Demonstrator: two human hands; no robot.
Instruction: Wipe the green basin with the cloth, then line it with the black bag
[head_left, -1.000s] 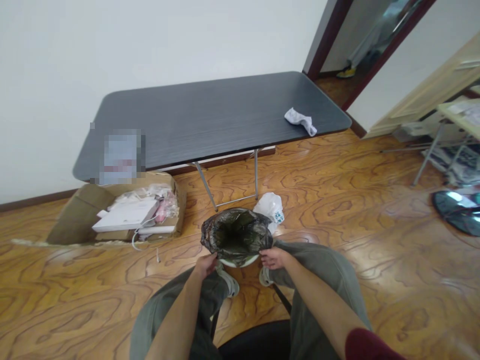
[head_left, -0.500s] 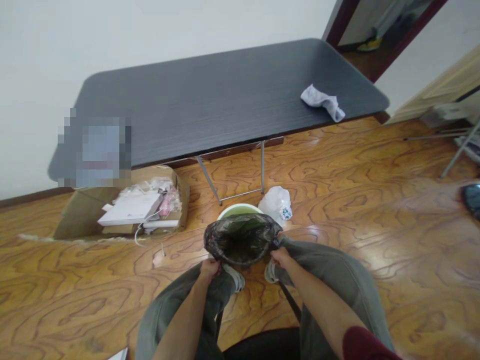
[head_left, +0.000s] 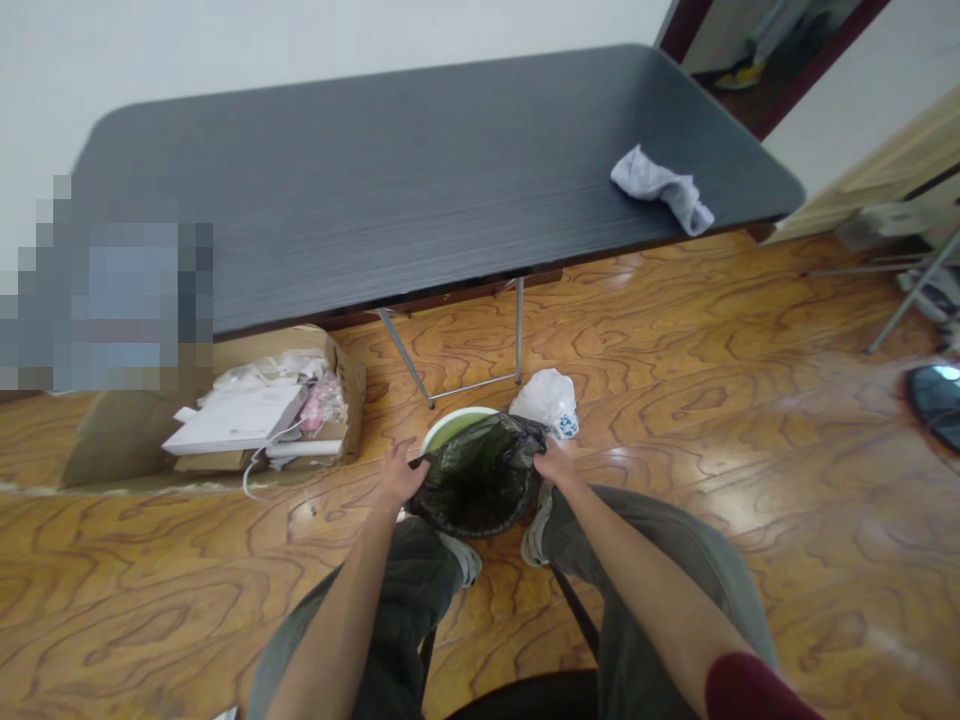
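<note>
A black plastic garbage bag lines a light-green trash can between my feet. The can's pale rim shows bare at the far side, behind the bag's edge. My left hand pinches the bag's edge on the left, some of its fingers raised. On the right, my right hand is closed on the bag's edge. The bag's mouth is spread wide between both hands, and its inside looks dark. A knotted white plastic bag lies on the floor just beyond the can.
A long dark folding table stands ahead against the wall, with a crumpled whitish cloth at its right. Below its left end sits an open cardboard box holding a white flat box and wrapping. A pixelated patch covers the table's left end.
Both hands have moved from the bag's near edge farther forward along its sides. The bag's far edge is lifted and stretched. The view has shifted slightly.
</note>
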